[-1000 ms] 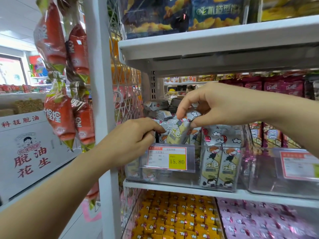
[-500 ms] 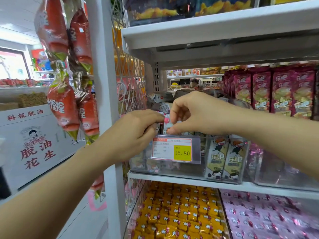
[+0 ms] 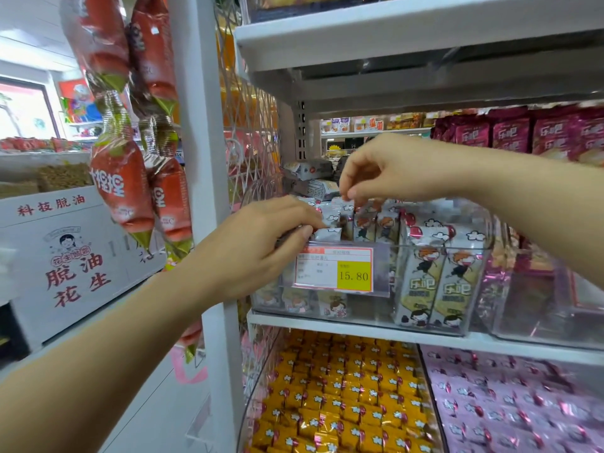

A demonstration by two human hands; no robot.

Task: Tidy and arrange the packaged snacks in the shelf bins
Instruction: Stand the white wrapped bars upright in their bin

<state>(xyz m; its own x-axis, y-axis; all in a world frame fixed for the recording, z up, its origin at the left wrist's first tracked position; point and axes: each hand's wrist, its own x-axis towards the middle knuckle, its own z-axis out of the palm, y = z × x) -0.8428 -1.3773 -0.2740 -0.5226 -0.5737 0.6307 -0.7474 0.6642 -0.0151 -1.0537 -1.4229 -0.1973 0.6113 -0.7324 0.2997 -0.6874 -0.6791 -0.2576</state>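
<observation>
My left hand (image 3: pixel 261 253) reaches in from lower left, fingers curled, thumb under. My right hand (image 3: pixel 395 168) hangs higher, arm from the right, fingertips pinched downward.

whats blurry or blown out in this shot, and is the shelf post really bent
Head view: price tag sharp, 15.80 legible; pink packets at lower right smeared by blur; window at far left blown out; white shelf post bows, likely from the wide-angle lens; right hand, pinching a snack packet, slightly soft.
</observation>
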